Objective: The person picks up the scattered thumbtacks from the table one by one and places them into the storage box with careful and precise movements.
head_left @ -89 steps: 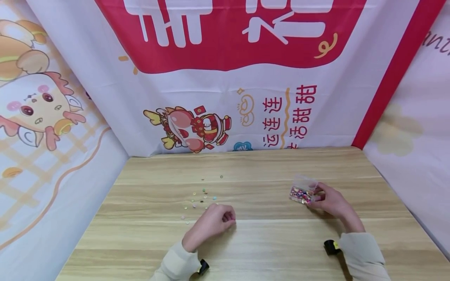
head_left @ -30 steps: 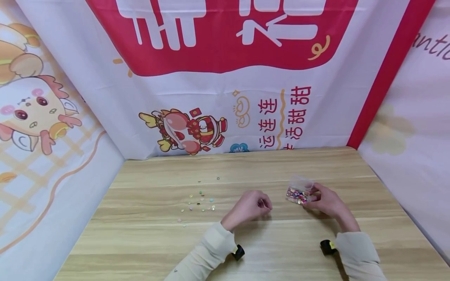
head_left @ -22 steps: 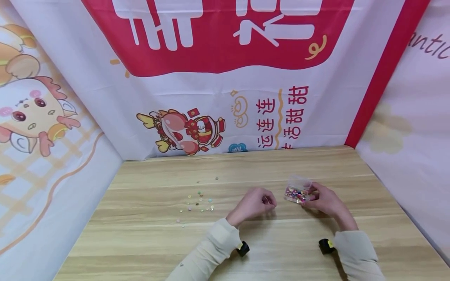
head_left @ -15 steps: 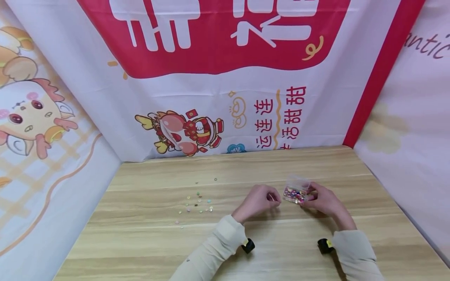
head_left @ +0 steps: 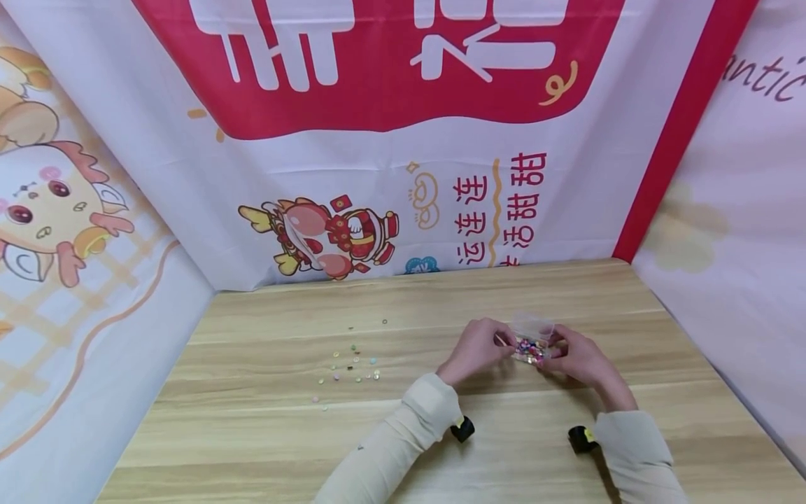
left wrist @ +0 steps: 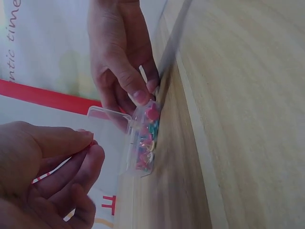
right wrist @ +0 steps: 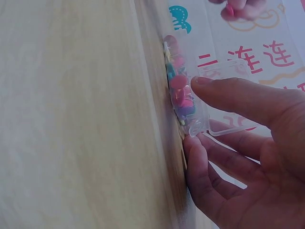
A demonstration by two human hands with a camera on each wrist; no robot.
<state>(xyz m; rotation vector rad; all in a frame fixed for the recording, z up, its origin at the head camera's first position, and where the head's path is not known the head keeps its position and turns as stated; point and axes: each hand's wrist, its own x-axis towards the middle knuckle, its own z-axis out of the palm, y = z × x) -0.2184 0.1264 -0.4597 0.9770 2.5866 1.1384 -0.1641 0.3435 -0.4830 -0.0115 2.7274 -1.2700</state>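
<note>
A small clear plastic box (head_left: 531,357) with its lid (head_left: 532,326) raised stands on the table, filled with tiny colourful pieces. My right hand (head_left: 581,357) grips the box at its right end, thumb against the near side and fingers behind. Just left of the box, my left hand (head_left: 481,348) has its fingertips right at the rim in the head view. Its thumb and index finger pinch a tiny pinkish-red piece (left wrist: 91,144), mostly hidden by the fingertips. In the right wrist view, pink, teal and purple pieces (right wrist: 180,82) show through the box's wall.
Several tiny loose pieces (head_left: 357,360) lie scattered on the left half of the wooden table (head_left: 264,434). A printed cloth (head_left: 352,154) hangs along the back edge, with cloth walls on both sides. A black wrist camera (head_left: 462,428) sits on the left sleeve.
My left hand has moved right, from beside the scattered pieces to the box's left side. The right hand keeps holding the box in place. The head view has shifted slightly.
</note>
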